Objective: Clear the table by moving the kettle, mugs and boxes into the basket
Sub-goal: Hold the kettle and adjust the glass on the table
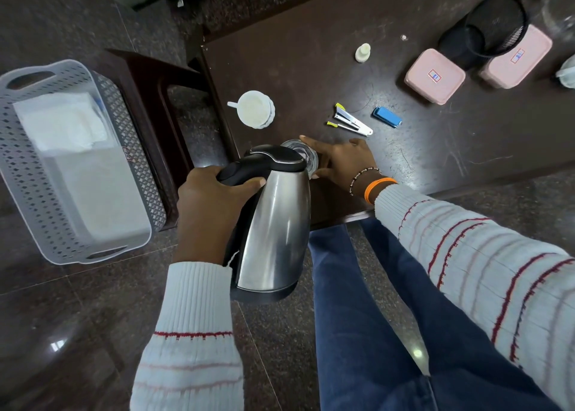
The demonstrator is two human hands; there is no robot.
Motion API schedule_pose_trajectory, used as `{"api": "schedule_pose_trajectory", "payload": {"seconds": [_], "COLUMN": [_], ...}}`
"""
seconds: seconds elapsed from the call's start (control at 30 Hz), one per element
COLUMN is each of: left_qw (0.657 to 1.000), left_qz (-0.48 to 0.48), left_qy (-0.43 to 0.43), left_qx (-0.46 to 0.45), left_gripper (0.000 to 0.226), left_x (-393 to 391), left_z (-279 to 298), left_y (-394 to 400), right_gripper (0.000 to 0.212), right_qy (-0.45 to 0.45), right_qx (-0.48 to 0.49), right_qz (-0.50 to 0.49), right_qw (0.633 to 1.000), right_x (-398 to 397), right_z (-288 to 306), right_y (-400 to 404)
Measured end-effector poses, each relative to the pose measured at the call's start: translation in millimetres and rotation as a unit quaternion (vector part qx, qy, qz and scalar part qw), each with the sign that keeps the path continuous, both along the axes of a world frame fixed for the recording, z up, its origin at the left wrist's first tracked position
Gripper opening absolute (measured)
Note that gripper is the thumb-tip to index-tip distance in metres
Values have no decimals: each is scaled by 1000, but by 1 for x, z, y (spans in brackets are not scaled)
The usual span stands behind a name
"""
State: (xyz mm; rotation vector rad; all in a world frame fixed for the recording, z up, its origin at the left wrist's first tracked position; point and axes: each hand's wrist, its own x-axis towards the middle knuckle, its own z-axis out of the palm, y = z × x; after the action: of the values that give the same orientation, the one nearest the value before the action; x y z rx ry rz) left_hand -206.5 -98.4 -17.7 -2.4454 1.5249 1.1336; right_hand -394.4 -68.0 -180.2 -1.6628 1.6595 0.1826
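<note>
Steel kettle (273,224), carried by its black handle in the clenched left hand (208,205), hangs off the table's near edge (342,217) above the floor, probably to free it for a leftward swing. Right hand (339,161), beyond the kettle, wraps a clear glass mug (306,155) standing on the table. White mug (255,109) sits farther ahead. Basket (18,168), left of the left hand, offers open room; pink boxes (434,76) lie well right.

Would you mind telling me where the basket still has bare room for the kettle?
The basket is bare on its near half, between the folded white cloth and the near handle. The far half is taken by that cloth. The left hand holds the kettle off the table's edge.
</note>
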Motion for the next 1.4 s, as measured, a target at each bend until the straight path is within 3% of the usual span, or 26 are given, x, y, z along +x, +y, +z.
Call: {"api": "schedule_pose_trajectory", "payload": {"seconds": [0.6,1.4], "left_qw": [1000,999], "left_qz": [-4,-39], "left_qy": [-14,-24], "left_qx": [12,0], "left_gripper": [37,31], "left_x": [-1,-9], "left_z": [-2,3], "left_y": [-5,1], "right_gripper": [72,69], "right_qy": [5,3], "right_qx": [2,16], "right_qz": [-5,-15], "right_qw": [1000,1000], "right_x": [1,2], "right_z": [-3,-1], "right_y": [0,1]}}
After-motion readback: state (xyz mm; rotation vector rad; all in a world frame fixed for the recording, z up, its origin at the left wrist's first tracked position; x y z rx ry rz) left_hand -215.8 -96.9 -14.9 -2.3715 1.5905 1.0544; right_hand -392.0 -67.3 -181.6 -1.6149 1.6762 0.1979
